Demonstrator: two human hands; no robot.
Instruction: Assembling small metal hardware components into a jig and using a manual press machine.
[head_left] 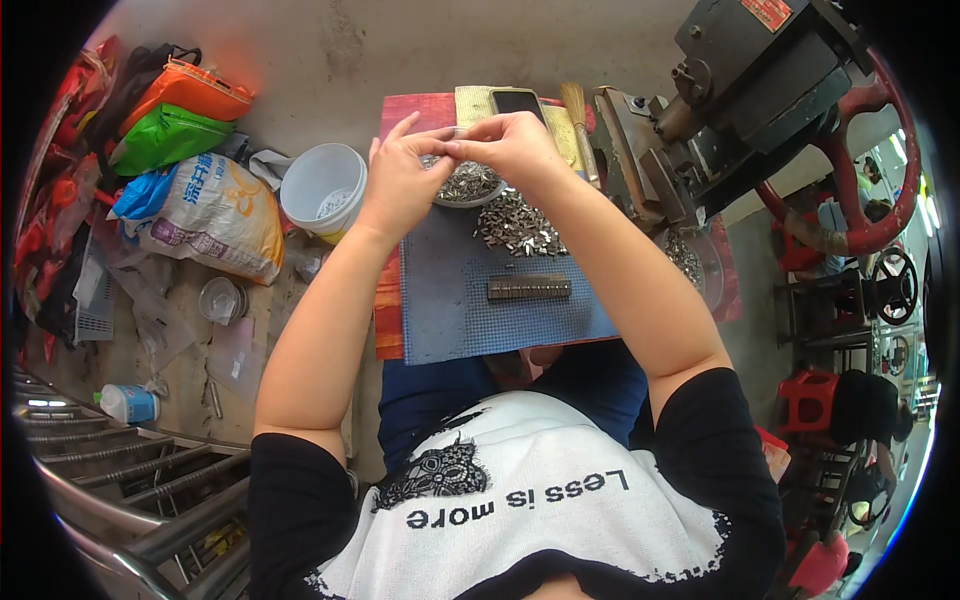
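My left hand (402, 172) and my right hand (515, 146) meet at the fingertips above a round bowl of small metal pieces (468, 183). Thumb and forefinger of each hand are pinched close together, while the outer fingers of the left spread upward. Whatever sits between the fingertips is too small to make out. Beside the bowl, a loose heap of small metal pieces (520, 226) lies on a blue textured mat (450, 320). Closer to me on the mat is a neat row of metal pieces (529, 288) set side by side.
A phone (517, 101) and a brush (577, 108) lie at the table's far side. At right stands a machine with a red handwheel (868, 215), near another container of metal pieces (688, 258). A white bucket (323, 188) and a printed sack (215, 215) are at left.
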